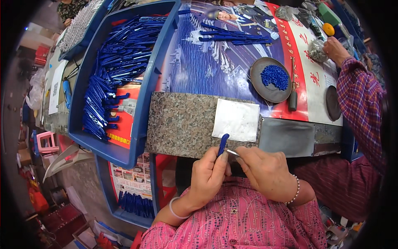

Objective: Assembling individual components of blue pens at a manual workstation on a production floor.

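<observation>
The table [192,76] carries a blue tray [105,150] toward its left edge and a slab [182,120] at its near edge. The right hand [265,168] pinches a tool with closed thumb and forefinger; the left hand [209,176] grips a stick likewise. Beads [274,77] half fill a dish [271,96] beyond the slab's far right corner. A pad [237,119] covers the slab's right part. The blue stick [223,143] stands nearly upright by the slab's near edge, the tool [232,152] just beside.
</observation>
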The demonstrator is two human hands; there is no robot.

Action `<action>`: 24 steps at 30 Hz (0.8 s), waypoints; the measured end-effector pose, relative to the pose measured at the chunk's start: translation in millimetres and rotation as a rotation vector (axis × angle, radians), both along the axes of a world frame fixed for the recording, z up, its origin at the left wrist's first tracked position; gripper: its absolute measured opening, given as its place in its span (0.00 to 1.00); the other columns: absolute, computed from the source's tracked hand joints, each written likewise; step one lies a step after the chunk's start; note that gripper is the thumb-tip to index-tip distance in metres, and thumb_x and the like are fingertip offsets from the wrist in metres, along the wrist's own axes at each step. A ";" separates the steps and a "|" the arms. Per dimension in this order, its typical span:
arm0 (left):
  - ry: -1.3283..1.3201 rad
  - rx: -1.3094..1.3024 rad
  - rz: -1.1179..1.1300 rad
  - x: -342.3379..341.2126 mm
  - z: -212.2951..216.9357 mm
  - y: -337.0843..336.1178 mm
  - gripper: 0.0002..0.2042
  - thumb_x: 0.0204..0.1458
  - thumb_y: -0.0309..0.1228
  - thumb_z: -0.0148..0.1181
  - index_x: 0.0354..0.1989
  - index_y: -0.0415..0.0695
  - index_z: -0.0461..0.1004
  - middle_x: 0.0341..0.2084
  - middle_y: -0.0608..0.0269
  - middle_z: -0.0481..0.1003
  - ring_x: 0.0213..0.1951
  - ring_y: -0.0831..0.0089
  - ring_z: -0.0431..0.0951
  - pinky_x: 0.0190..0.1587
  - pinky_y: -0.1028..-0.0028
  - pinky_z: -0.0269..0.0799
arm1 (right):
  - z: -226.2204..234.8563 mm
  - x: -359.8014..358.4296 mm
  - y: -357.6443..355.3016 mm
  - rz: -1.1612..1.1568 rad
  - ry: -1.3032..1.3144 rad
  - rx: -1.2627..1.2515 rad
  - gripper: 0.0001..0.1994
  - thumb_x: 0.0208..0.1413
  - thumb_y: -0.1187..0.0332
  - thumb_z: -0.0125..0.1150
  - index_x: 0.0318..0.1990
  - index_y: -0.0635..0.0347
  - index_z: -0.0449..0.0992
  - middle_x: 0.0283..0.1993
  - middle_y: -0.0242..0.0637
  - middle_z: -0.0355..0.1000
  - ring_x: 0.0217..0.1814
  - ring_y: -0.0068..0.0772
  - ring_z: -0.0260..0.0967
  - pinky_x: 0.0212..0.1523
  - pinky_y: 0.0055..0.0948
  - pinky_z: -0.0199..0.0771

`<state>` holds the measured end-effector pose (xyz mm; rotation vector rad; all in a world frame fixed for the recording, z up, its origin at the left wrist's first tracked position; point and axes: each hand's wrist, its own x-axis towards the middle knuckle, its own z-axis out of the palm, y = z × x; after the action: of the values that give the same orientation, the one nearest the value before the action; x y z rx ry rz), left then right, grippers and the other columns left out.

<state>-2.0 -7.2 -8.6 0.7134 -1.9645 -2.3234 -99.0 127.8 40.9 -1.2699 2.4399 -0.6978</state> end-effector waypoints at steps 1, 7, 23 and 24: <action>0.005 -0.022 -0.010 0.2 -0.5 0.4 0.08 0.60 0.30 0.45 0.37 0.37 0.68 0.17 0.69 0.70 0.16 0.90 0.60 0.18 0.86 0.54 | -0.7 -0.2 0.0 0.004 0.003 0.003 0.12 0.48 0.73 0.59 0.42 0.59 0.70 0.27 0.37 0.69 0.23 0.40 0.69 0.20 0.35 0.65; 0.054 -0.239 0.005 -1.9 -0.7 4.1 0.07 0.59 0.28 0.45 0.37 0.36 0.68 0.13 0.69 0.68 0.15 0.86 0.64 0.18 0.82 0.58 | 0.1 -1.1 0.2 0.017 -0.006 0.013 0.13 0.48 0.73 0.59 0.42 0.60 0.70 0.26 0.37 0.69 0.22 0.40 0.69 0.19 0.35 0.65; 0.216 -0.893 -0.029 -2.3 -11.0 15.9 0.09 0.51 0.21 0.52 0.39 0.31 0.65 0.15 0.48 0.69 0.16 0.53 0.72 0.17 0.62 0.66 | -13.9 5.7 5.5 -0.032 -0.113 -0.056 0.08 0.48 0.75 0.57 0.37 0.63 0.71 0.26 0.43 0.71 0.23 0.46 0.70 0.20 0.37 0.66; 0.222 -0.917 -0.032 -2.4 -11.4 16.5 0.09 0.51 0.22 0.52 0.39 0.30 0.65 0.15 0.49 0.69 0.16 0.53 0.72 0.17 0.63 0.66 | -12.0 6.5 5.3 -0.033 -0.112 -0.055 0.08 0.48 0.75 0.57 0.37 0.63 0.71 0.26 0.43 0.71 0.23 0.46 0.70 0.20 0.37 0.66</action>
<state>-4.4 9.3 -20.0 0.3150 -2.5401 -1.1661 -92.4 133.1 28.9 -1.1794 2.3715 -0.8267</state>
